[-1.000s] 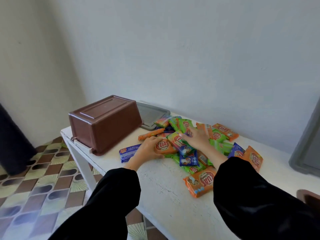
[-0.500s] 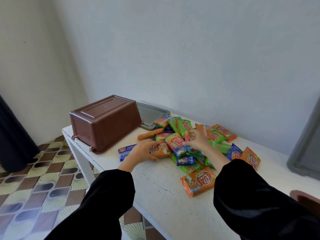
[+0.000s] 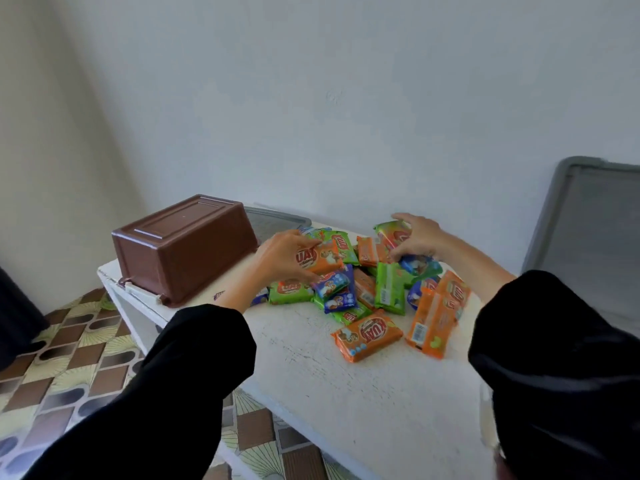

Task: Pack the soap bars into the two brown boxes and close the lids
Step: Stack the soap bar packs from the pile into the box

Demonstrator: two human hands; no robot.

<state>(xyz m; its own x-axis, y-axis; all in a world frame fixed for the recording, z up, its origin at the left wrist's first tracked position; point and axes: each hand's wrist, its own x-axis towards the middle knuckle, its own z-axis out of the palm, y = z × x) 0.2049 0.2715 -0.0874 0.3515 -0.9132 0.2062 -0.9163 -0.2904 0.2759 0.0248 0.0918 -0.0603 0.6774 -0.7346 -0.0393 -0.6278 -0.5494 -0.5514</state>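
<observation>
Both hands have spread apart since half a second ago, out to the two flanks of the pile, and the packets between them have been shuffled about. Nearest lie two orange soap bars: one flat (image 3: 367, 335) on the white surface (image 3: 346, 403), another (image 3: 431, 323) just to its right, tilted up against its neighbours. Beyond them sits the heap of soap bars (image 3: 360, 282) in green, orange and blue wrappers, overlapping one another. At its left side the left hand (image 3: 282, 259) has its fingers (image 3: 304, 241) closed around an orange packet (image 3: 320, 259), thumb underneath. At the right side the right hand (image 3: 417, 240) is cupped over the pile with fingers (image 3: 403, 216) spread, touching a green packet (image 3: 393, 233); whether it actually grips anything cannot be told. Left of the heap a brown box (image 3: 183, 245) stands upside down near the surface's corner. Behind it a grey lid (image 3: 273, 221) lies flat by the wall.
</observation>
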